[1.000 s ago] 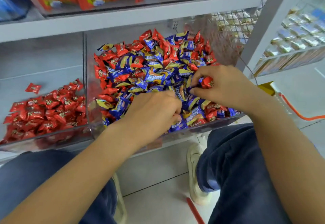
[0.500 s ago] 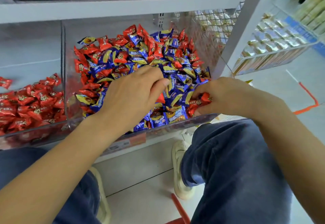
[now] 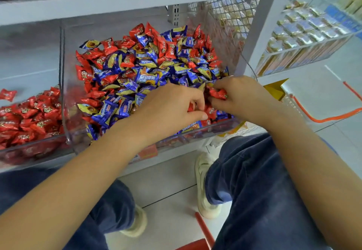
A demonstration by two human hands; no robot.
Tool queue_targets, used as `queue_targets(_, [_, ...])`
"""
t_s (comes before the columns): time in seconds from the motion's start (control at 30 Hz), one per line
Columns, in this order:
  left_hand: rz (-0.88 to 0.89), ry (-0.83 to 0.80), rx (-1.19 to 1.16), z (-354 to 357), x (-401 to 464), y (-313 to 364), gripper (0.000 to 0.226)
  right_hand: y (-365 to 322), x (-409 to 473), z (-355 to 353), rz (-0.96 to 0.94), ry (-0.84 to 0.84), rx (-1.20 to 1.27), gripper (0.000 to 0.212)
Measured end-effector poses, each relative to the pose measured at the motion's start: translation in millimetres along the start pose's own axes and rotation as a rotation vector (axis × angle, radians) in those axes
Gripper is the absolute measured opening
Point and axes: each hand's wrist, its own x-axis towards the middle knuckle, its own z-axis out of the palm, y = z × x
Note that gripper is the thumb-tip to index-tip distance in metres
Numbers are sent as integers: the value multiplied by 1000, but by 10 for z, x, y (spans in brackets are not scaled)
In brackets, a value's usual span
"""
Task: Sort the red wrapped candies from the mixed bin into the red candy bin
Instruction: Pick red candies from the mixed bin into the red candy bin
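Head view: one view only, all points below from it.
Hands: two, both over near right corner of the mixed bin [image 3: 66, 112], close together, nearly touching.
Left hand [image 3: 172, 108]: fingers curled down into the pile, a bit of red wrapper showing between fingertips and thumb; pinches a red candy [image 3: 191, 107], mostly hidden by the fingers.
Right hand [image 3: 241, 96]: fingers curled, clamped on a second red candy [image 3: 218, 93] held just above the pile.
Held candies: two seen, one per hand; more in either palm, cannot tell.
Mixed bin: one clear plastic bin on the lower shelf, heaped with red candies and blue-and-yellow candies [image 3: 145, 77]; too many to count, blue ones look like the larger share near the front.
Red candy bin [image 3: 29, 147]: one clear bin just left of the mixed bin, sharing a wall; only red wrappers inside, dozens, exact count not readable.
Stray red candy [image 3: 7, 94]: one, lying apart behind the red heap at the far left.
Shelf [image 3: 137, 0]: grey metal, one board above the bins, red and orange packs on top, blurred.
Wire rack [image 3: 305, 34]: one at right, rows of small gold and blue packs.
Legs: two knees in dark blue trousers [image 3: 254, 181].
Shoes: two pale shoes [image 3: 205, 187] on grey floor.
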Motion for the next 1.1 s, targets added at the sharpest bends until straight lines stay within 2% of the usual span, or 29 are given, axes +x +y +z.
queue_targets(0.17, [30, -95, 442, 83, 196, 149, 45, 104, -7, -34, -1, 210, 72, 27])
queue_targets(0.3, [3, -142, 589, 105, 211, 160, 46, 127, 1, 14, -18, 264, 60, 24])
queue_targets(0.4, [-17, -181, 580, 137, 237, 143, 43, 103, 42, 41, -4, 276, 68, 21])
queue_targets(0.5, [-85, -208, 437, 138, 256, 72, 36, 90, 69, 32, 30, 276, 70, 25])
queue_targets(0.67, [-128, -74, 236, 79, 218, -103, 24, 126, 52, -15, 33, 238, 139, 25])
queue_targets(0.83, [-91, -55, 209, 69, 195, -26, 17, 72, -113, 150, 82, 477, 300, 24])
queue_targets(0.9, [-46, -54, 229, 111, 202, 30, 25, 26, -214, 254, 129, 532, 357, 19])
queue_targets(0.97, [-25, -75, 262, 147, 229, 70, 39, 26, -290, 306, 151, 551, 300, 14])
queue_targets(1.03, [-32, -94, 367, 188, 271, 98, 52, 56, -329, 297, 190, 578, 213, 16])
queue_targets(1.1, [-32, -89, 507, 214, 317, 133, 53, 63, -354, 261, 235, 580, 175, 17])
